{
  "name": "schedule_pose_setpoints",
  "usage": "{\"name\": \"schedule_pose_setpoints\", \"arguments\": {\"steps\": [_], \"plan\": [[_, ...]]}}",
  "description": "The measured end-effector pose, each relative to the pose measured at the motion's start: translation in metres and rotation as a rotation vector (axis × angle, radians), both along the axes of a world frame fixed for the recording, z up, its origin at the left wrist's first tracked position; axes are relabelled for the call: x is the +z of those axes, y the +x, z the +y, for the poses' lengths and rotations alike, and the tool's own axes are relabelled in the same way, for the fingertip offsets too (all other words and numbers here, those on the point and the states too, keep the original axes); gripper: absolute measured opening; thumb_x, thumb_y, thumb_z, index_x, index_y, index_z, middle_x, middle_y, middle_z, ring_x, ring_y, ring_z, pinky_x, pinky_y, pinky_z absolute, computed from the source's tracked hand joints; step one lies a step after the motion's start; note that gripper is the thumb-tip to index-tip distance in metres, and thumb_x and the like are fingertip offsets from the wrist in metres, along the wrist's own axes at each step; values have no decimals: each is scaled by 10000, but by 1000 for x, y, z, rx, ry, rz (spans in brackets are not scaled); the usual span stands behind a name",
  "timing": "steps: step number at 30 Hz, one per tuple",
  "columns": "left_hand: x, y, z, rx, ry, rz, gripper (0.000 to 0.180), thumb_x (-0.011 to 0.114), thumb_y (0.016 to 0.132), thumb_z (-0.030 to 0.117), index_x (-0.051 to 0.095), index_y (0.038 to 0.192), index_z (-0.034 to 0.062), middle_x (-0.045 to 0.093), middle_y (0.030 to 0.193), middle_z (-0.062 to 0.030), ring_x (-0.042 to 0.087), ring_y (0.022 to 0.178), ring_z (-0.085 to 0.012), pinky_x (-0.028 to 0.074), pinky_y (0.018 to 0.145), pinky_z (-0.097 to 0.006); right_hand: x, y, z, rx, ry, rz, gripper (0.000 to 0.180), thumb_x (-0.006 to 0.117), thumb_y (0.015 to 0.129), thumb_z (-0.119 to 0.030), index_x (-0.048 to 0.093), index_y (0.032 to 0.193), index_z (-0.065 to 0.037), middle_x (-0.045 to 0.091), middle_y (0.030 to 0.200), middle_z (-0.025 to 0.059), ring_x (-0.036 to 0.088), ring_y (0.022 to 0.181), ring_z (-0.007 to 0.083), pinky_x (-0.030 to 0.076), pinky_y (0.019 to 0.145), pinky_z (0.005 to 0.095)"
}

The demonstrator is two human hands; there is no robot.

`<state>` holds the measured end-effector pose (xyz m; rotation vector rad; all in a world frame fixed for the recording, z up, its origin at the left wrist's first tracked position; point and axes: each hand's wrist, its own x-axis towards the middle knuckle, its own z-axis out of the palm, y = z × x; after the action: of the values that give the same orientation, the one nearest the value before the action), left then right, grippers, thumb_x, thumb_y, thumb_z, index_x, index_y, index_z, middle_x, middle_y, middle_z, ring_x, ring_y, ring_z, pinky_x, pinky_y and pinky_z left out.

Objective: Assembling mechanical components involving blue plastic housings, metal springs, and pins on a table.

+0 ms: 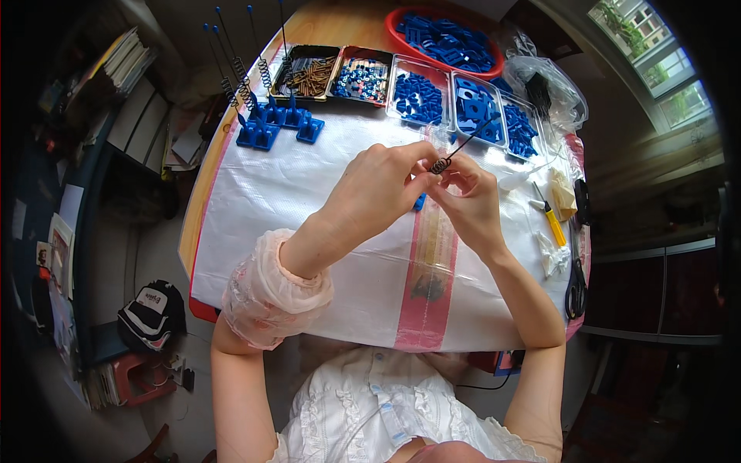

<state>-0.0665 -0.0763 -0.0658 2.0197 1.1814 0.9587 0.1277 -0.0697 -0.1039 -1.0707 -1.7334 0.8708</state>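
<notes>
Over the middle of the cloth, my left hand (378,181) and my right hand (469,197) meet with bent, pinching fingers around a black coil spring (441,166). A thin dark rod (468,142) runs up and to the right from the coil. Just below the fingertips a small blue plastic piece (419,203) shows; whether it is held or lies on the cloth I cannot tell. At the far left stand several blue plastic bases (258,135), some bearing upright springs (244,81) on rods with blue tips.
Along the back sit a tray of brown metal pins (312,77), a tray of small beads (361,79), clear boxes of blue parts (417,99) and a red basin (500,65). At right lie a yellow-handled tool (554,225), scissors (576,292) and a plastic bag (567,96).
</notes>
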Motion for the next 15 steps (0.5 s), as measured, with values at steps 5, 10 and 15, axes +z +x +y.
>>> {"name": "schedule_pose_setpoints", "arguments": {"steps": [5, 10, 15], "plan": [[2, -1, 1, -6, -69, -26, 144, 713, 926, 87, 692, 1029, -12, 786, 911, -211, 789, 862, -328, 605, 752, -373, 7, -1, -5, -34, 22, -13, 163, 856, 846, -53, 728, 918, 20, 665, 942, 39, 586, 787, 93, 508, 692, 259], [4, 0, 0, 27, -103, 11, 156, 727, 922, 100, 709, 1025, -15, 785, 915, -213, 790, 875, -320, 607, 757, -374, 9, -2, -7, -59, 17, -64, 160, 863, 846, -64, 731, 886, 17, 675, 895, 34, 606, 756, 93, 509, 672, 253], [4, 0, 1, 51, -60, -6, 179, 750, 906, 159, 781, 1001, 10, 783, 876, -195, 777, 784, -313, 601, 768, -392, 10, -2, -8, -75, 0, -73, 147, 855, 861, -77, 739, 882, 11, 695, 843, 33, 640, 749, 94, 517, 674, 255]]}}
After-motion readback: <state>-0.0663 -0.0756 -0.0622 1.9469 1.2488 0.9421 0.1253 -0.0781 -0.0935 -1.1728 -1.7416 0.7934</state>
